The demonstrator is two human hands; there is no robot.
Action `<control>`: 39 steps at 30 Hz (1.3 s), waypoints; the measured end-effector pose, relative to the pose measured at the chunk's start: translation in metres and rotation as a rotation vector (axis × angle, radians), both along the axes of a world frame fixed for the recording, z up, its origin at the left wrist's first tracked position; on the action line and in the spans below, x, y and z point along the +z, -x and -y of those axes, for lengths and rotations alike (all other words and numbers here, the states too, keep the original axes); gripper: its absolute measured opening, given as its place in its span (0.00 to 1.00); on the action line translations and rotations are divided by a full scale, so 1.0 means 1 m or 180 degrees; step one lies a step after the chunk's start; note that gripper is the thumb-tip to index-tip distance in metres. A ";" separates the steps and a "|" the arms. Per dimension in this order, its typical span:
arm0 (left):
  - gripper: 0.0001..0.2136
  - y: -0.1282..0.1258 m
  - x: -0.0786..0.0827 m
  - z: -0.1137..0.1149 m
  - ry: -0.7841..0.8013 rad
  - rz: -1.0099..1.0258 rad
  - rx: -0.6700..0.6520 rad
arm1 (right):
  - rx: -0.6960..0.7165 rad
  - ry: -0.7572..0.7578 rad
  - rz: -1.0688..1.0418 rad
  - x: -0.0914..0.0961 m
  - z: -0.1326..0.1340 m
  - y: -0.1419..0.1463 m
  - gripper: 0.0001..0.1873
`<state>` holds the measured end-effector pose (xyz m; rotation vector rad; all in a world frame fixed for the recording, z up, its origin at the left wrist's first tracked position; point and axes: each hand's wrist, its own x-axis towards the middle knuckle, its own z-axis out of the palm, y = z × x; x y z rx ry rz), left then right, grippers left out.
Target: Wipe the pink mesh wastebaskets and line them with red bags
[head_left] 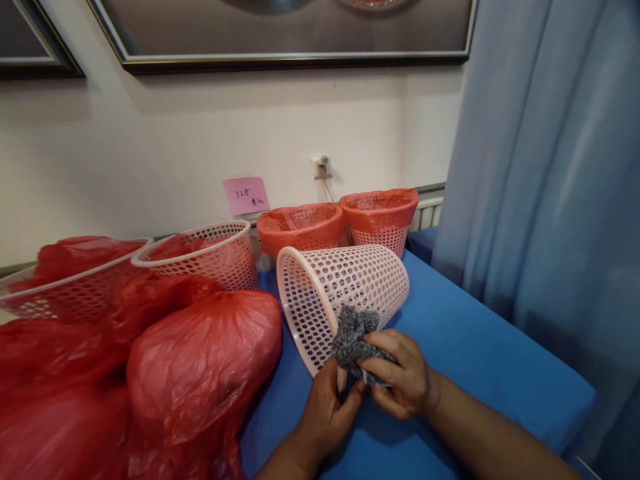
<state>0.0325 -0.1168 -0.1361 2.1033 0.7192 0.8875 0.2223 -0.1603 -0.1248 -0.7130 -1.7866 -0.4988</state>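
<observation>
Here, the left hand (325, 408) and right hand (404, 381) share a closed grip on a grey cloth (351, 335) at the mouth of 1 tipped basket (345, 283) on the blue tabletop (480, 360). The cloth looks mid-bunching, and the loose basket would need steadying.

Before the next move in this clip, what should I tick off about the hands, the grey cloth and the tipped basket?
1. Both hands grip the grey cloth: ok, the left hand and right hand pinch it between the fingers.
2. Basket at rest: ok, it lies on its side on the blue table.
3. Cloth apart from the basket: cannot tell, they overlap in view.
4. Red bags apart from the hands: ok.
5. Cloth folded or bunched: cannot tell.
</observation>
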 end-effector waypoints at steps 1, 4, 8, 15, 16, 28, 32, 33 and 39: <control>0.20 0.001 0.002 0.002 0.0049 0.0054 -0.0003 | -0.0057 0.0075 -0.0059 -0.002 -0.004 -0.003 0.25; 0.18 0.003 0.002 0.002 0.0188 0.0081 -0.0001 | -0.0709 0.0501 -0.0885 -0.015 -0.023 -0.024 0.24; 0.17 0.006 -0.011 -0.004 -0.0003 -0.0192 -0.0051 | -0.1623 0.1305 -0.2426 -0.033 -0.056 -0.069 0.20; 0.30 0.000 -0.022 -0.016 -0.0334 -0.0542 -0.0157 | -0.1065 0.0575 -0.1275 -0.016 -0.029 -0.041 0.25; 0.28 -0.002 -0.019 -0.016 -0.0275 -0.0539 -0.0140 | -0.0837 0.0366 -0.0935 -0.010 -0.019 -0.028 0.27; 0.19 0.002 -0.010 -0.009 0.0051 -0.0217 0.0023 | -0.1286 0.1379 -0.2417 -0.033 -0.054 -0.056 0.21; 0.22 0.003 -0.019 -0.011 -0.0277 -0.0473 -0.0085 | -0.1473 0.1705 -0.3096 -0.041 -0.069 -0.080 0.23; 0.24 0.003 -0.021 -0.012 -0.0342 -0.0526 -0.0096 | -0.1450 0.1577 -0.2948 -0.039 -0.066 -0.078 0.23; 0.29 0.000 -0.020 -0.016 -0.0274 -0.0663 0.0133 | -0.0650 0.0412 -0.0917 -0.010 -0.018 -0.028 0.28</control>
